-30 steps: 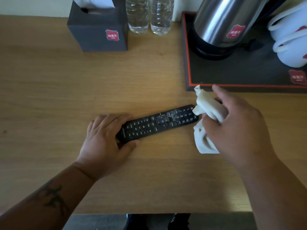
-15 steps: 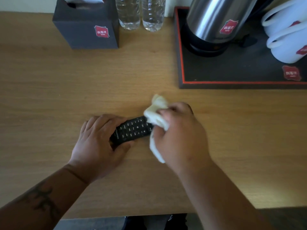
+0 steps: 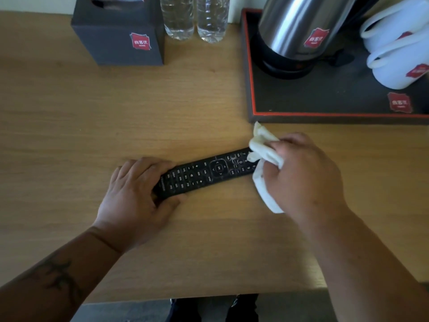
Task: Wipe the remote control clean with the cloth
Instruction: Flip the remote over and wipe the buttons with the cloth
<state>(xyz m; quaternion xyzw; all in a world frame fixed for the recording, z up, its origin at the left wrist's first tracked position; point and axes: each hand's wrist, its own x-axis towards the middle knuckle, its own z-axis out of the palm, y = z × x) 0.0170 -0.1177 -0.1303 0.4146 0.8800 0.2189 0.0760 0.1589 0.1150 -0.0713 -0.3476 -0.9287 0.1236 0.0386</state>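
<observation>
A long black remote control [image 3: 204, 173] lies buttons-up on the wooden table [image 3: 69, 135], angled up to the right. My left hand [image 3: 137, 196] grips its near-left end, fingers over the far edge and thumb on the near edge. My right hand [image 3: 304, 173] holds a bunched white cloth [image 3: 262, 147] pressed on the remote's right end. That end is hidden under the cloth, and part of the cloth hangs below my hand.
A dark tray with a red rim [image 3: 251, 89] at the back right carries a steel kettle [image 3: 299, 31] and white cups [image 3: 394, 43]. A dark tissue box [image 3: 120, 36] and two water bottles [image 3: 197, 17] stand at the back. The table's front edge runs near my forearms.
My right hand swept the cloth left along the remote to near my left hand, then back to the right end. My left hand kept its grip.
</observation>
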